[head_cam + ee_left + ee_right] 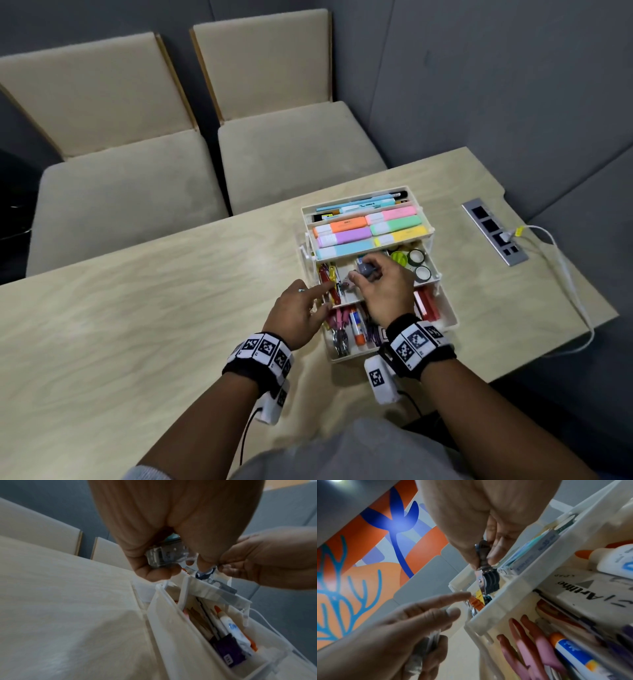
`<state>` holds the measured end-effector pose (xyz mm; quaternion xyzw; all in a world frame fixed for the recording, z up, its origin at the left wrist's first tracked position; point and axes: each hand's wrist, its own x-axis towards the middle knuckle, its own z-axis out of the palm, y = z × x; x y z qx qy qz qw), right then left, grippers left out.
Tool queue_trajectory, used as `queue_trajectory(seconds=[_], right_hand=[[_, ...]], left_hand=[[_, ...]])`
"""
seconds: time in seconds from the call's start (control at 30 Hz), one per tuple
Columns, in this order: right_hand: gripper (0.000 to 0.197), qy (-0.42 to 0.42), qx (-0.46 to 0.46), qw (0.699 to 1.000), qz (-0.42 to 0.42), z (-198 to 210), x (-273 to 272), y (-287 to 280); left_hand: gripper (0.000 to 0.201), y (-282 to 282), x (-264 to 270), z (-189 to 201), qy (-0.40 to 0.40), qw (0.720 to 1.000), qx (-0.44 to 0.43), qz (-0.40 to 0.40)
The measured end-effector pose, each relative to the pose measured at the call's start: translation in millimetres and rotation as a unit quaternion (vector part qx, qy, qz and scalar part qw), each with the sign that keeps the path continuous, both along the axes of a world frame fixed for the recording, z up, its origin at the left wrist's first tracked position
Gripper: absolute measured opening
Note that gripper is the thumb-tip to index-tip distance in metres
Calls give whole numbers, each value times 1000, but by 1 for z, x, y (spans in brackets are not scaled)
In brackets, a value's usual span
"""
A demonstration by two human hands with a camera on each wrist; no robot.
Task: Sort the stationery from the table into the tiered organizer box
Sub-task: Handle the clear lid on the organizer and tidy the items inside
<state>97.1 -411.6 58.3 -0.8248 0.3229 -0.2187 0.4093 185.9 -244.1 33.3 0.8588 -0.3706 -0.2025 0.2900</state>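
The white tiered organizer box (448, 320) stands open on the table, right of centre. Highlighters (370, 228) and pens fill its top tier. Tape rolls (416, 262) lie in the middle tier, scissors and a glue stick (356, 327) in the bottom one. My right hand (363, 274) pinches a dark staple remover (486, 574) over the middle tier. Just left of it, my left hand (318, 298) reaches two fingers toward orange items (476, 602) at the tier's left end. Its lower fingers curl round a small clear plastic case (164, 557).
The pale wooden table (154, 308) stretches to the left of the box. A metal socket strip (493, 231) with a white cable (565, 274) plugged in sits at the table's right. Two beige chairs (137, 154) stand behind the far edge.
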Motion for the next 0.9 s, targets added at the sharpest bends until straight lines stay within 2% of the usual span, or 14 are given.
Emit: queue_trajectory(seconds=[0.13, 0.3, 0.5, 0.73, 0.9], right_hand=[[19, 10, -71, 997, -24, -2, 2, 5], [21, 29, -58, 997, -48, -9, 5, 7], [24, 51, -42, 997, -26, -16, 14, 13], [20, 28, -115, 993, 7, -15, 4, 18], [13, 70, -174, 981, 48, -20, 12, 14]], left_hand=[[30, 2, 1, 2, 28, 998, -34, 46], [27, -1, 3, 8, 26, 998, -29, 51], [15, -3, 1, 5, 4, 999, 10, 30], [11, -3, -5, -1, -11, 1000, 18, 18], [6, -3, -5, -3, -5, 1000, 22, 9]])
